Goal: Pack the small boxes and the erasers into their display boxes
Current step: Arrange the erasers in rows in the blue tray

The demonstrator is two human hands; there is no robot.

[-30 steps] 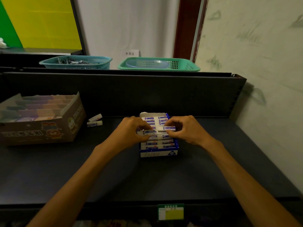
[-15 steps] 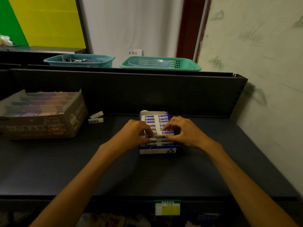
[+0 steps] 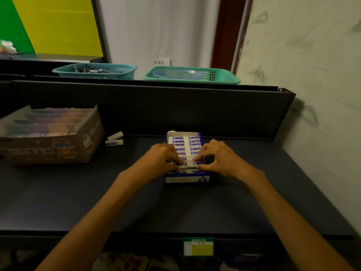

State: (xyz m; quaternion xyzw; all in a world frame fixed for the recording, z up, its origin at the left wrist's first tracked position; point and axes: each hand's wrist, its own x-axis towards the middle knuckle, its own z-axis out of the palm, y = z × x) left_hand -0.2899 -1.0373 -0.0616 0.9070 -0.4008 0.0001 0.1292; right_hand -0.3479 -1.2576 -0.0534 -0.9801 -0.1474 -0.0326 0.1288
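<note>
A blue-and-white display box [image 3: 187, 179] stands mid-shelf with two columns of white, blue-labelled erasers [image 3: 186, 142] inside. My left hand [image 3: 161, 159] has its fingers curled down on an eraser in the left column near the front. My right hand [image 3: 221, 161] pinches an eraser [image 3: 196, 163] between thumb and fingertips in the right column, level with the others. Both hands hide the front rows. A brown cardboard display box [image 3: 58, 150] at the left holds rows of pastel small boxes [image 3: 48, 124].
Two loose white sticks [image 3: 114, 139] lie beside the cardboard box. The dark back panel [image 3: 175, 106] rises behind the shelf. Above it sit a teal basket [image 3: 95, 71] and a green basket [image 3: 192, 75]. A wall closes the right side. A yellow price tag [image 3: 198, 247] hangs on the front edge.
Both hands have come down with their erasers from just above the box into its front rows. The head camera has shifted slightly.
</note>
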